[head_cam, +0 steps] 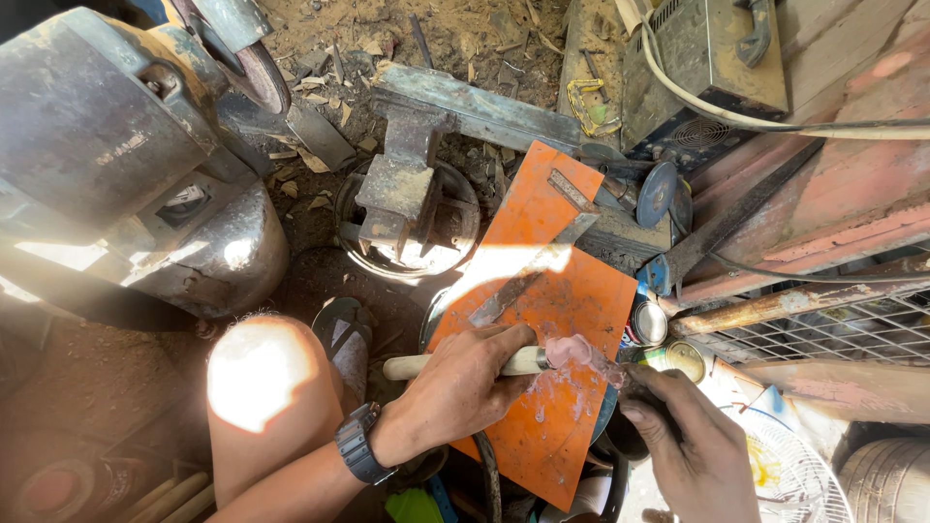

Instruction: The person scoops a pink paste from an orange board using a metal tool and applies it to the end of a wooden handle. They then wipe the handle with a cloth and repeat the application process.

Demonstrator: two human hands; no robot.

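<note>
From the left: a big grey bench grinder with round stone wheel (260,73) fills the top-left corner, and the person's bare knee (260,373) is lit by sun below it. Next to it a rusty dark steel anvil (402,184) stands on a round base in the dirt.

The left hand (463,387), with a black wristwatch (360,444), is closed tight around a pale wooden tool handle (418,365). The handle lies approx. horizontal, and its front end carries a lump of pink putty-like paste (573,351). This lump sits over the orange flat metal sheet (562,291), on its lower right part, where pink smears are already spread.

The right hand (683,441) is at the sheet's right edge. Its fingers curl around a dark round object (630,426), prob. a container; I cannot tell how firm the grip is, because the hand hides it.

Step in hand, as I judge: mixing or spreading the paste on the sheet. The next stroke needs even pressure and a steady sheet, otherwise the paste slides off the edge.

A long rusty flat steel file (528,276) lies diagonal on the sheet, w/ another strip above. The ground is packed earth w/ scrap bits. At the right: small tin cans (651,324), a grey box-shaped machine with a white cable (702,68), red-brown steel beams (823,194) and a wire grid (833,329). It looks as an outdoor workshop, strong sunlight.
</note>
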